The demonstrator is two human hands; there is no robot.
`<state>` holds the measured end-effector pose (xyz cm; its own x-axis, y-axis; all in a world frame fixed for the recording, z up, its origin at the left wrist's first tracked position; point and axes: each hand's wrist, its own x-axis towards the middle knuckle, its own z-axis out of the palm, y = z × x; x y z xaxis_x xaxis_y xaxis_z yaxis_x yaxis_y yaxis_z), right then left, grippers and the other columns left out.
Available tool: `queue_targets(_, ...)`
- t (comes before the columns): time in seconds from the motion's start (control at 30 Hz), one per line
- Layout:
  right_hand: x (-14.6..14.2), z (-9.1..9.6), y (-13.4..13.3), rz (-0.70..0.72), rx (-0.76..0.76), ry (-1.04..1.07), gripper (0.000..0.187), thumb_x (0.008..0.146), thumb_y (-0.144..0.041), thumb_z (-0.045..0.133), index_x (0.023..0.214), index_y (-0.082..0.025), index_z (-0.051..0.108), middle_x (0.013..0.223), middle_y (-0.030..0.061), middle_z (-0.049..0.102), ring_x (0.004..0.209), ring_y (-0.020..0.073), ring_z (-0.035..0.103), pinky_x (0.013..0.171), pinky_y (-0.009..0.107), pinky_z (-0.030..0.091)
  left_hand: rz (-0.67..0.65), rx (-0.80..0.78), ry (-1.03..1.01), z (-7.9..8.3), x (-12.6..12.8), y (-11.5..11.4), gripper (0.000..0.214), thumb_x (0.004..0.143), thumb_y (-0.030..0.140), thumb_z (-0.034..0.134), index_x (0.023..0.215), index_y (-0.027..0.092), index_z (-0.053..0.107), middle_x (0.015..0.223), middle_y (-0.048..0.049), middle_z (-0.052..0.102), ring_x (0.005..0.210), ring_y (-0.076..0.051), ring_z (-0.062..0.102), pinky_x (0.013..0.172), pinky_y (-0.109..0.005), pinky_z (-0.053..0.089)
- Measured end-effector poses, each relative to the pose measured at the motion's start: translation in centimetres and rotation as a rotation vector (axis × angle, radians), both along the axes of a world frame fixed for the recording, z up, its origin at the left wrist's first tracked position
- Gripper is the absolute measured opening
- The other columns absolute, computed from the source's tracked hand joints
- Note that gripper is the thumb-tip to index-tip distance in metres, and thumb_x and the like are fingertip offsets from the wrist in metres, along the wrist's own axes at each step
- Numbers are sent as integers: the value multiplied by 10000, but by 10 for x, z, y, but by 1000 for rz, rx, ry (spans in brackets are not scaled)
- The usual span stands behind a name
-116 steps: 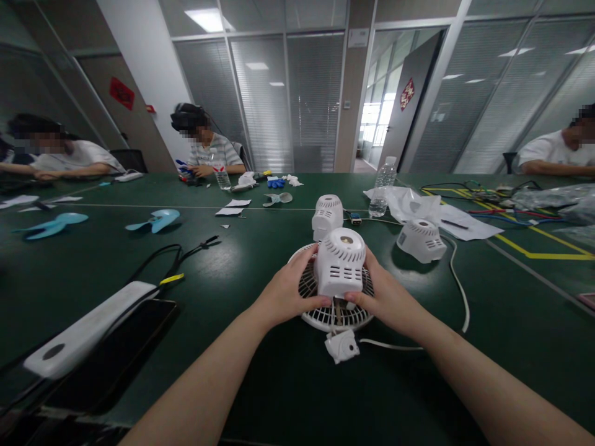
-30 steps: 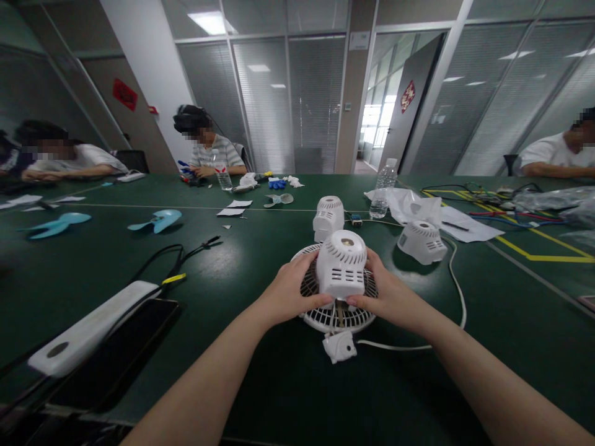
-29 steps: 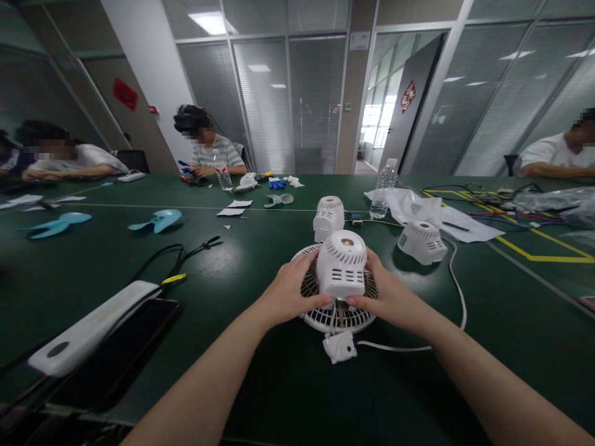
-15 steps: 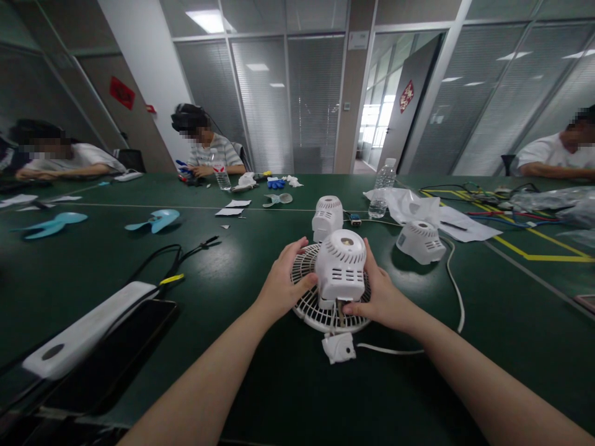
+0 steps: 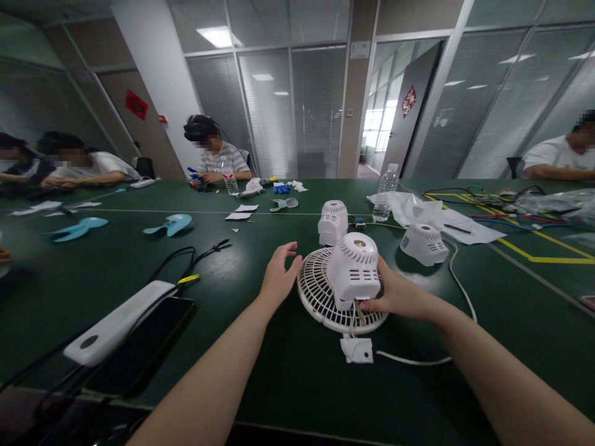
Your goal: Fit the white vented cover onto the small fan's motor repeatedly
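A white fan motor housing [image 5: 354, 263] stands on a round white fan grille [image 5: 316, 294] in front of me. My right hand [image 5: 400, 295] grips the housing's right side, thumb near its lower front edge; the other fingertips are hidden behind it. My left hand [image 5: 279, 275] is off the housing, fingers apart and holding nothing, just left of the grille. Below the grille, a small white plastic piece [image 5: 357, 350] lies close to a white cord [image 5: 413, 361]. Short wires hang from the bottom of the housing.
Two more white housings stand beyond, one behind [image 5: 333, 222] and one to the right [image 5: 424, 244]. A water bottle [image 5: 385, 192] is farther back. On the left lie blue fan blades [image 5: 170, 225], a white power strip [image 5: 121, 322] and a dark phone [image 5: 142, 347]. Other people sit across the table.
My left hand has let go of the housing and moved left of the grille. My right hand still holds the housing, which now leans slightly. The whole view has shifted a little.
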<state>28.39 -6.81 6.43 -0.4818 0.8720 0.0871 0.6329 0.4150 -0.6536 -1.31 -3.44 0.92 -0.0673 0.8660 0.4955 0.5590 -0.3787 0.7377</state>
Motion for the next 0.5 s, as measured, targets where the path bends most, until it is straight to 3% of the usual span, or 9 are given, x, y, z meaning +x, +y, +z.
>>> queue_targets(0.13,15,6,-4,23,-10,-47,1185,649,-535,810,1544,-240,92,1345,155,589,1192,384,600,1006,583,482,11,-46,9,-2,-6,1,405,895,234,564,1297,232,516,1278,-76,595,1086,-209,628,970,-415,491)
queue_targets(0.27,46,6,-18,-43,37,-78,1070,666,-539,788,1515,-267,197,1305,144,615,1164,412,611,967,614,500,-12,-108,31,0,-5,-1,418,895,228,569,1310,216,513,1294,-94,585,1089,-219,624,967,-440,493)
queue_targets(0.33,70,1,-30,-115,76,-80,1034,638,-555,795,1482,-270,270,1279,148,627,1170,440,598,993,635,470,-42,-144,48,3,-2,-3,408,899,237,576,1303,222,529,1295,-96,585,1081,-223,627,953,-440,503)
queue_targets(0.43,110,-13,-51,-286,5,-83,841,730,-573,727,1428,-288,356,1223,212,650,1121,415,634,950,518,516,-92,-191,72,6,2,-6,389,900,241,583,1288,237,554,1293,-86,587,1056,-219,638,916,-413,525)
queue_targets(0.5,137,-23,-63,-442,94,-76,844,708,-718,636,1385,-271,404,1147,257,668,1062,416,658,908,498,522,-122,-212,83,7,4,-8,375,897,231,585,1272,242,570,1295,-79,588,1034,-214,646,884,-389,539)
